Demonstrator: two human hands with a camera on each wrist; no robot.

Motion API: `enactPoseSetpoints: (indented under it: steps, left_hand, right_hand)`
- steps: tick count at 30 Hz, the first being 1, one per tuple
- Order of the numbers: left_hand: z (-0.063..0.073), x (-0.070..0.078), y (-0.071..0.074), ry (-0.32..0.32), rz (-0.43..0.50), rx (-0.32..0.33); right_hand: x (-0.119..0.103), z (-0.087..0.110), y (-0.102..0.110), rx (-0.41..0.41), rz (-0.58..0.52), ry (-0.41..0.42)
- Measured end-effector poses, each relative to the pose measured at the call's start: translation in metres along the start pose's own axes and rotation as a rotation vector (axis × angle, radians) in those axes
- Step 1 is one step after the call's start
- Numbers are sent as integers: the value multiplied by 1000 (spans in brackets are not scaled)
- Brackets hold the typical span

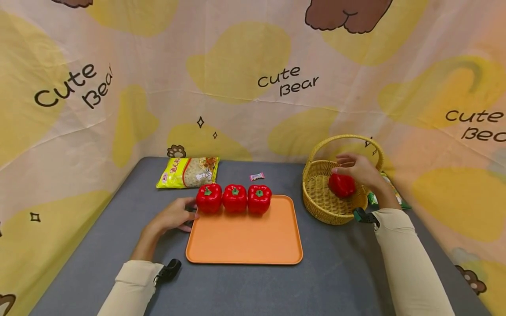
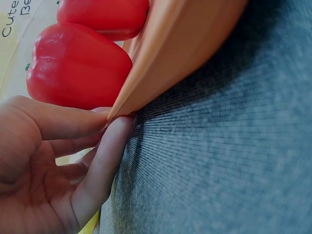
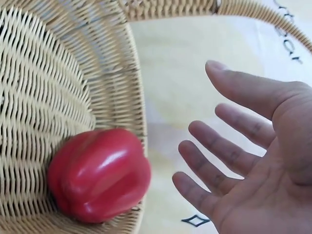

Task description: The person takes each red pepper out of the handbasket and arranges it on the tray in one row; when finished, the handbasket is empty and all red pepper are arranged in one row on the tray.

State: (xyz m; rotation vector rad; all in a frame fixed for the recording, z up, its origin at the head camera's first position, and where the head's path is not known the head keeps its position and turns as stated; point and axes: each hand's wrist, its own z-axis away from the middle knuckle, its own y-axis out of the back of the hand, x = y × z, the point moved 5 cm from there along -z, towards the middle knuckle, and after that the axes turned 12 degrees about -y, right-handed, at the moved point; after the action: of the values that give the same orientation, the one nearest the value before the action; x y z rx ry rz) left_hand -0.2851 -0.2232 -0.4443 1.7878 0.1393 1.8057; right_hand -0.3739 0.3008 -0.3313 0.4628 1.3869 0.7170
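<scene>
An orange tray [image 1: 245, 241] lies on the table, and three red bell peppers [image 1: 235, 199] stand in a row along its far side. At the tray's left edge, my left hand [image 1: 175, 215] pinches the rim between thumb and fingers, as the left wrist view shows close by the nearest pepper [image 2: 78, 68]. On the right stands a wicker basket [image 1: 322, 215] with one red bell pepper [image 3: 100, 175] lying inside. My right hand [image 3: 263, 156] is over the basket under its handle, fingers spread and apart from that pepper, holding nothing.
Behind the tray lie a yellow food packet [image 1: 189, 172] and a small pink wrapped sweet [image 1: 257, 176]. A green packet [image 1: 395, 191] is partly hidden behind the basket and right arm. The basket's handle [image 1: 344, 137] arches high. A printed cloth hangs behind the grey table [image 1: 253, 289].
</scene>
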Motion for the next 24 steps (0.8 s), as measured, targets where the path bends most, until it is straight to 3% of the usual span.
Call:
enactPoseSetpoints:
  steps: [10,24]
  left_hand:
    - [1,0,-1,3,12,6]
    - [-2,-3,-2,2,24,-4]
  right_hand:
    - [15,-18,-9,-41,56,-31]
    - [22,-19,-15,-56,85,-7]
